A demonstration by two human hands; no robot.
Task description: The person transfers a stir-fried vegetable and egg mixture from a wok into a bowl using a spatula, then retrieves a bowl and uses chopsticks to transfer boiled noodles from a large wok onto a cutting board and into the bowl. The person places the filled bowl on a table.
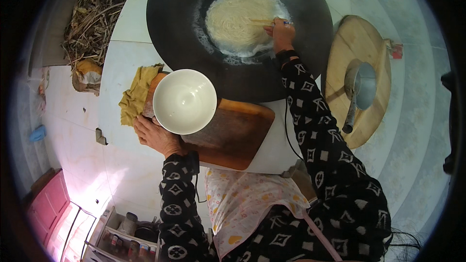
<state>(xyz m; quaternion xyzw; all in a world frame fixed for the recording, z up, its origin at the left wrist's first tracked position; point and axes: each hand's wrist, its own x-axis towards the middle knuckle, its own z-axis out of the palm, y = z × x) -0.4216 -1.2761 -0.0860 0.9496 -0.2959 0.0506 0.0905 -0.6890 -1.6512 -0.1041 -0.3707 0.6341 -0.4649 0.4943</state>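
Note:
My right hand (283,34) grips a pair of chopsticks (260,22) over a large black wok (174,18). Their tips reach into a round mass of pale noodles (235,22) lying in whitish, foamy water (240,50) at the wok's bottom. My left hand (156,135) is at the lower left rim of a white bowl (185,102), with nothing visible inside the bowl but glare and a small dark speck. Under the bowl lies a brown wooden cutting board (229,131). Partly beneath the bowl, the fingers' exact hold is hidden.
A yellow-brown cloth (136,92) lies at the board's left end. To the right, a metal dipper with a handle (364,85) rests on a round wooden lid (338,58). Dry plant stalks (98,14) are heaped at upper left. A shelf (109,230) with jars stands at lower left.

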